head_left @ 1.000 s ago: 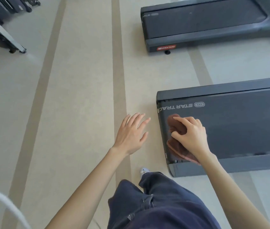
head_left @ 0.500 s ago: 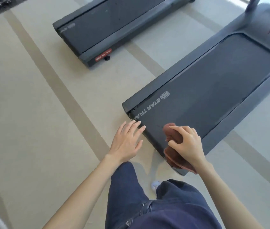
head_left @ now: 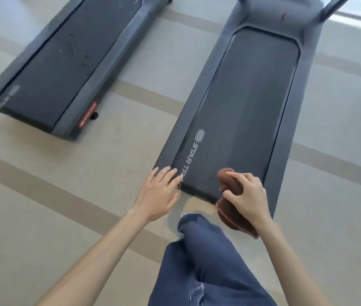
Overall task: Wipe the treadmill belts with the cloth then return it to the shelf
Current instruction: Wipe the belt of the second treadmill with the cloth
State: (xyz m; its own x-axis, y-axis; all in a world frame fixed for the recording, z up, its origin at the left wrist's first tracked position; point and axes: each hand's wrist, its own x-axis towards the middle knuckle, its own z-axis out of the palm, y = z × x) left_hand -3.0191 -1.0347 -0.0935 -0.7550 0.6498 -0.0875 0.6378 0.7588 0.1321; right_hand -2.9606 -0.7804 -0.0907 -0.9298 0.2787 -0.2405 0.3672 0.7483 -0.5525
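A: Your right hand (head_left: 248,195) pinches the brown cloth (head_left: 227,178) at the near end of the belt (head_left: 241,107). Your left hand (head_left: 157,193) is spread, fingers at the belt's left corner.

B: The cloth looks soft and light. Hold it bunched. Past your hands the belt is long and open. Side rails (head_left: 287,129) edge it.

Bare belt (head_left: 245,111) ahead, no obstacles.
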